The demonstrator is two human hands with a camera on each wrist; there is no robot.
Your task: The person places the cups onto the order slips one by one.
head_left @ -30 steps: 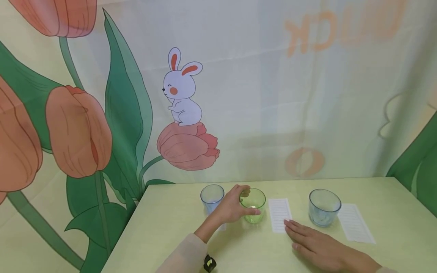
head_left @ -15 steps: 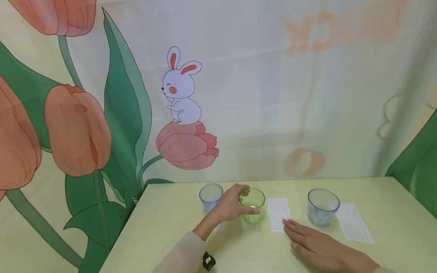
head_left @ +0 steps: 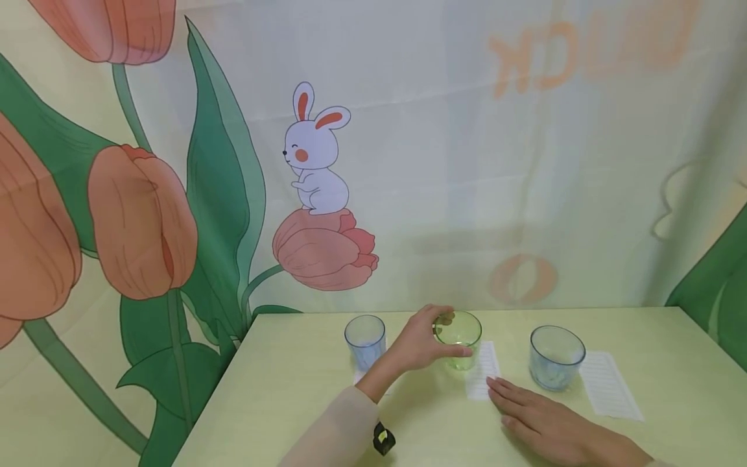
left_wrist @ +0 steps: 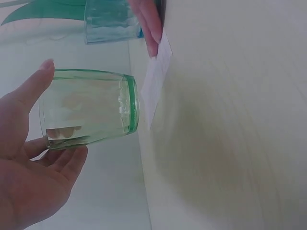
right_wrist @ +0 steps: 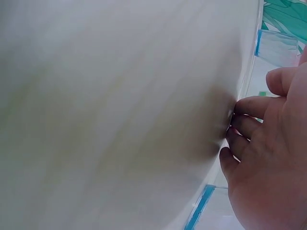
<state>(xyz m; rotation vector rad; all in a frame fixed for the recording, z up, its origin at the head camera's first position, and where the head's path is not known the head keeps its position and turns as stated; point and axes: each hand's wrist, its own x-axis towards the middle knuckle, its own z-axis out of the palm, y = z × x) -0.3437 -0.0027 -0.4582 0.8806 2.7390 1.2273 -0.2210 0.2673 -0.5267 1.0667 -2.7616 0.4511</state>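
My left hand (head_left: 415,340) grips a clear green drinking glass (head_left: 463,334) near its rim, thumb on the near side and fingers on the far side. The glass is upright, and in the left wrist view its base appears raised off the table. A white slip of paper with faint lines (head_left: 481,383) lies beneath and beside it, partly covered. My right hand (head_left: 539,418) rests flat, its fingertips on the near right corner of that slip. In the right wrist view its fingers (right_wrist: 252,106) touch the tabletop.
A bluish glass (head_left: 366,344) stands at the left, its slip (head_left: 360,377) mostly hidden. Another bluish glass (head_left: 556,366) stands right of the middle slip, beside a further paper slip (head_left: 611,387). A printed curtain (head_left: 432,162) hangs behind the table (head_left: 251,402).
My left hand has moved the green glass to the right and slightly up, from beside the middle slip to over it. My right hand has stayed in place.
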